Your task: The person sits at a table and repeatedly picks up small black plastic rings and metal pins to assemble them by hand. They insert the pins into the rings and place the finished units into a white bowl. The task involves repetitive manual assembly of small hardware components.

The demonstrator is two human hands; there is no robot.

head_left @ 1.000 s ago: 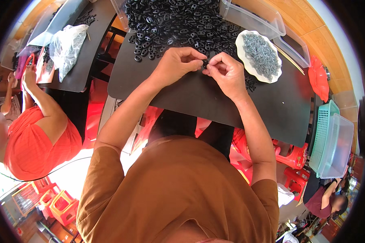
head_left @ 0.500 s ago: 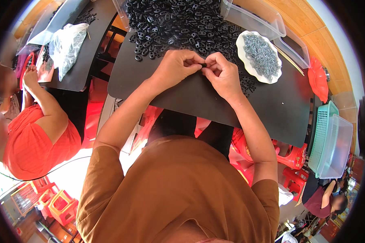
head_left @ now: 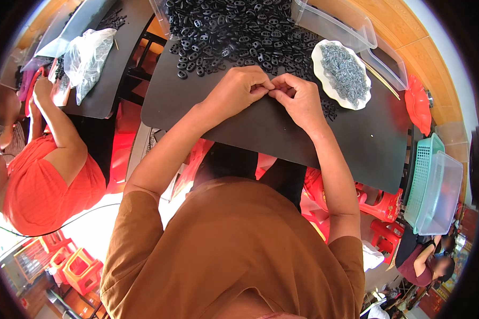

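My left hand (head_left: pixel 238 91) and my right hand (head_left: pixel 300 102) meet above the near middle of the dark table (head_left: pixel 197 101). Both are closed, thumbs and index fingers pinched together tip to tip. Whatever lies between the fingertips is hidden or too small to make out. Just beyond them spreads a large heap of small black oval pieces (head_left: pixel 234 37) with holes in them. To the right of my right hand is a white scalloped plate (head_left: pixel 319 72) full of small clear greyish pieces (head_left: pixel 346 74). Tiny black parts (head_left: pixel 329 110) lie between that plate and my right wrist.
Clear plastic bins (head_left: pixel 351 32) stand behind the plate, with thin sticks (head_left: pixel 383 82) alongside. A red dish (head_left: pixel 418 106) and a green basket (head_left: pixel 423 181) are at the right. On the left, a person in red (head_left: pixel 53 186) sits by another table holding a clear bag (head_left: pixel 90 58).
My fingertips have closed nearer together and shifted slightly right; the small black piece that showed between them is now covered. At left, the other person's raised hand has moved slightly.
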